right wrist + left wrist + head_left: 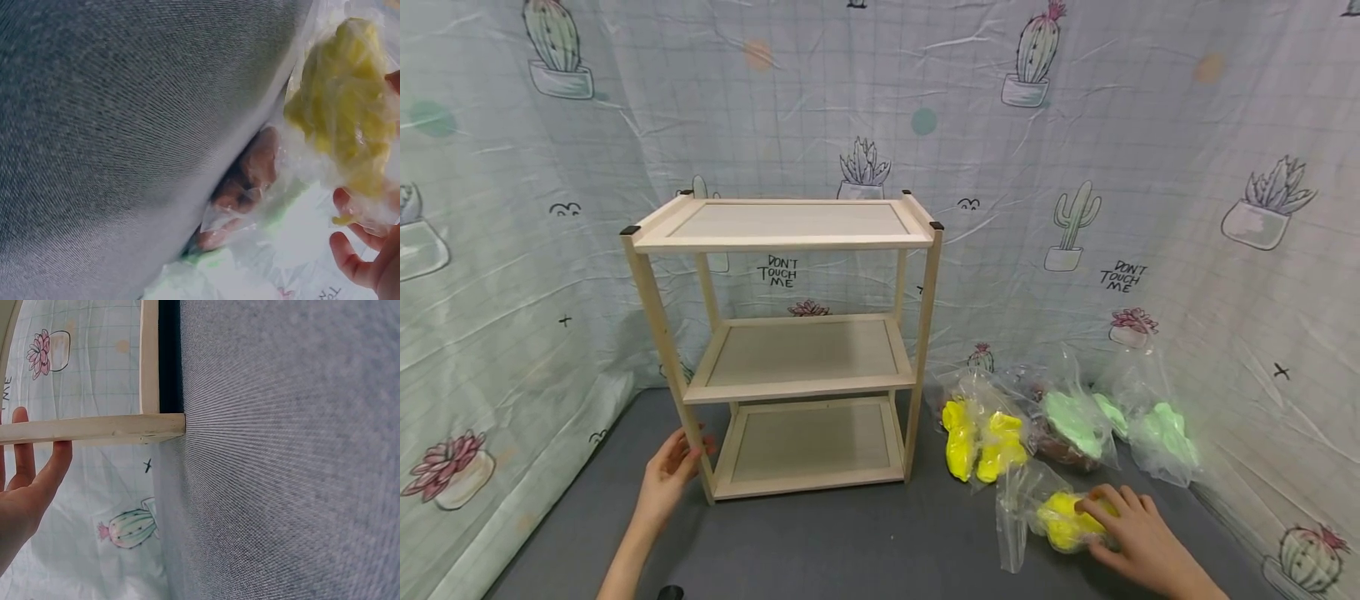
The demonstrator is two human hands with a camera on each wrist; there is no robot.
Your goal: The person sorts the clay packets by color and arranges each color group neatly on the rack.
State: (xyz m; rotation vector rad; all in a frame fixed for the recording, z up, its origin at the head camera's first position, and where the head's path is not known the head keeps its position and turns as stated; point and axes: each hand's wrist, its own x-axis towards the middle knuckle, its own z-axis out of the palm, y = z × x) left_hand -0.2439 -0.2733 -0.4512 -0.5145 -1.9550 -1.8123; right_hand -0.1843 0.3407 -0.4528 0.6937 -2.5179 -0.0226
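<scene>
A pale wooden three-tier shelf [797, 392] stands upright on the grey surface. At its front left leg [94, 429], low down, is my left hand [672, 462]; its fingers lie on both sides of the leg and hold it. At the right front, my right hand [1138, 537] grips a clear plastic bag with a bright yellow item [1062, 523] inside. In the right wrist view the same yellow item [347, 106] shows through the wrinkled plastic, with fingertips [342, 244] at its edge. What exactly the yellow item is, I cannot tell.
Behind the right hand lie more clear bags: yellow items [1000, 446], light green items [1072, 423] and a brown item [1060, 450]. Cactus-print cloth [1000, 167] hangs at the back and sides. A small black object [671, 592] lies at the front edge.
</scene>
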